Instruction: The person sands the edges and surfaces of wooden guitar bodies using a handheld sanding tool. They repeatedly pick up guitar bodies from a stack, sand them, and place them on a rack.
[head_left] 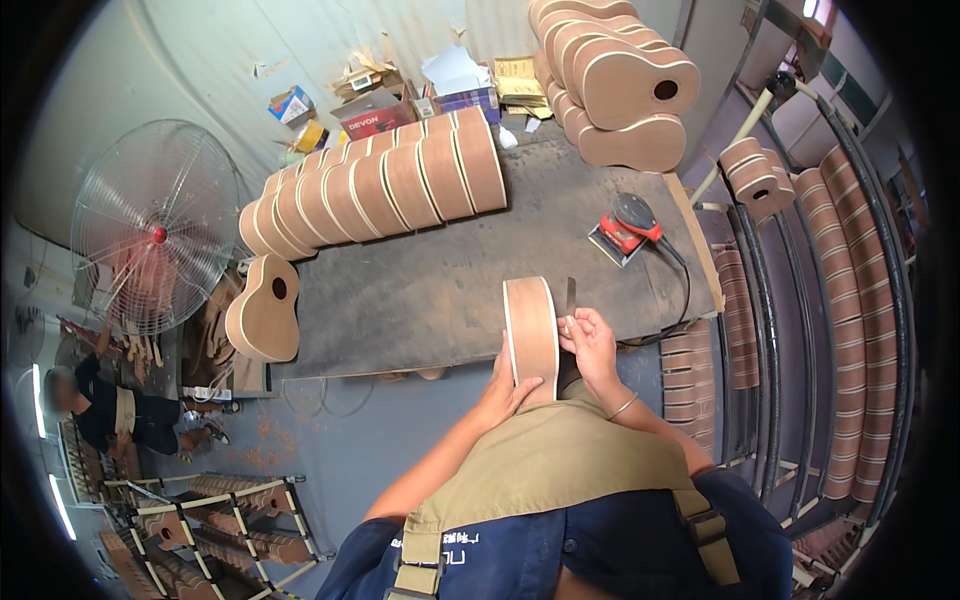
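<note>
A small wooden guitar body (532,325) stands on its edge at the front of the bench, its curved side and two pale binding strips toward me. My left hand (508,388) is closed around its near end, thumb over the side. In my right hand (590,350) a thin flat metal blade (571,292) is pinched upright, close beside the body's right edge. Whether the blade touches the binding cannot be made out. The soundhole and faces of this body are hidden.
A red and black sander (626,228) with its cable lies on the dark bench (400,290) at right. Guitar bodies (400,185) stand in a row behind; stacked ones (640,85) rise at back right. One body (265,308) leans left, near a fan (158,235). A person (125,410) stands far left.
</note>
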